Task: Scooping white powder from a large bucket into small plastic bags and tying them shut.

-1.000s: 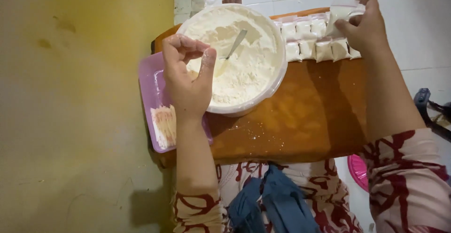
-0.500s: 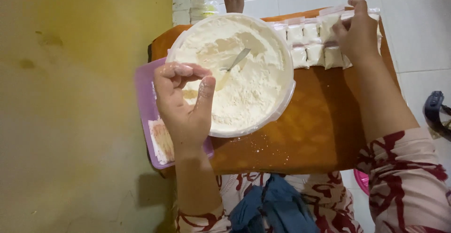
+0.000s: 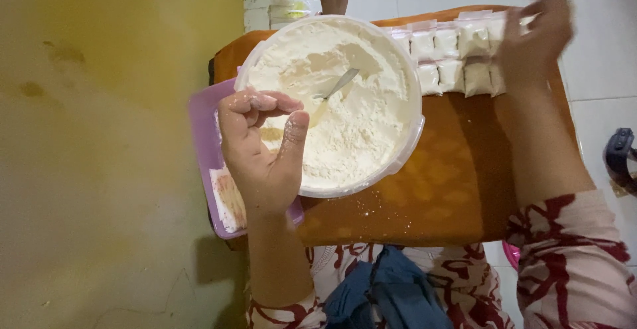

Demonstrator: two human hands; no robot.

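White flour (image 3: 352, 123) and a spoon (image 3: 338, 86) fill the tub (image 3: 405, 146); left hand (image 3: 262, 150) fingers curled empty; right hand (image 3: 534, 33) blurred, unclear.

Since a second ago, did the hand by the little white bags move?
Yes. The right hand rested on the little white bags at the table's far end; now it is lifted above them and blurred, while the bags lie in the same rows.

Left hand (image 3: 260, 150) dusted with white powder on fingers (image 3: 292, 126). Right hand (image 3: 534, 37) blurred, bare. Both forearms bare; sleeves (image 3: 570, 262) pale with dark red swirl pattern, at 5 and 6 o'clock.
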